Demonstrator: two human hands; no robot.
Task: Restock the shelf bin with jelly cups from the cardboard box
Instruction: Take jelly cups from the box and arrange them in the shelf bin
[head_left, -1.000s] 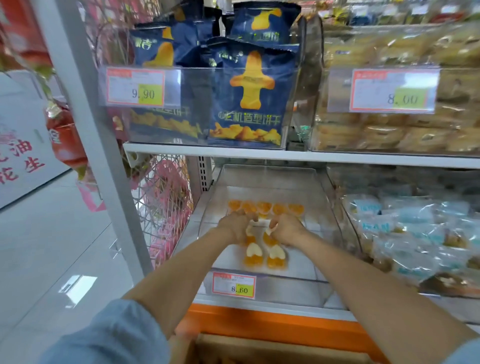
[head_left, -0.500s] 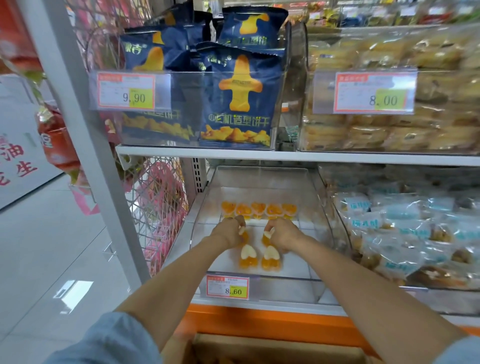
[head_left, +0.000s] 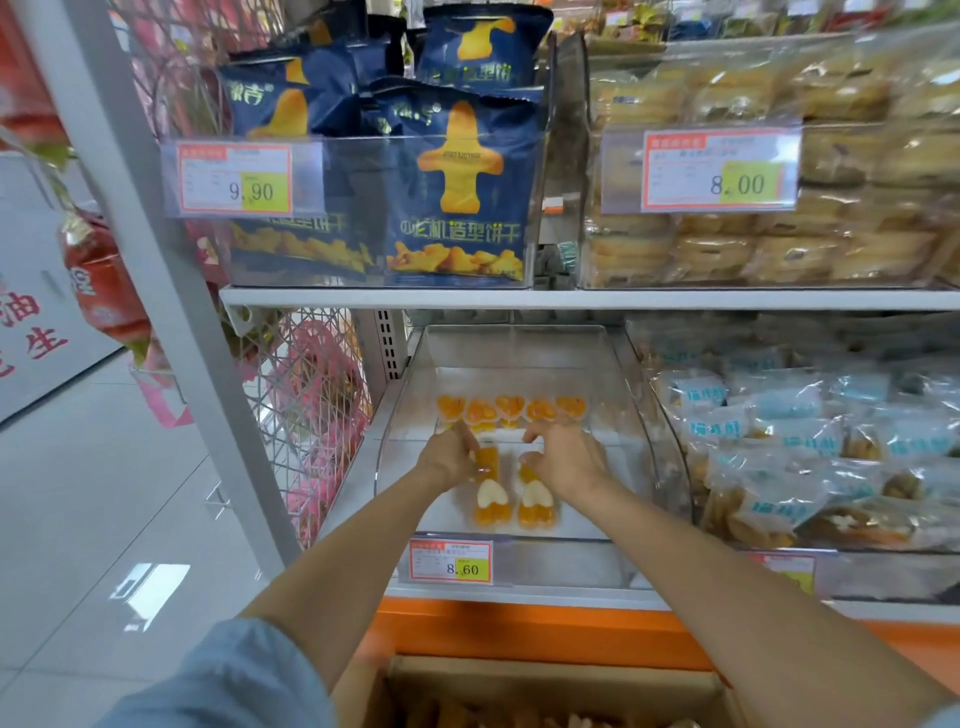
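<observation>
the clear plastic shelf bin (head_left: 519, 364) on the lower shelf shows mostly bare floor, so i judge the restock barely begun. a row of five orange heart-shaped jelly cups (head_left: 511, 408) lines the far part, and two more with white tops (head_left: 491, 501) sit side by side near the front wall. the brown cardboard box (head_left: 545, 667) sits below at the near edge, its contents too blurred to make out. my left hand (head_left: 449, 457) is curled, fingers and thumb pinching an orange jelly cup (head_left: 488, 460) in the middle of the bin. my right hand (head_left: 566, 460), just right of it, is curled too and seems to pinch another cup, mostly hidden under its fingers.
</observation>
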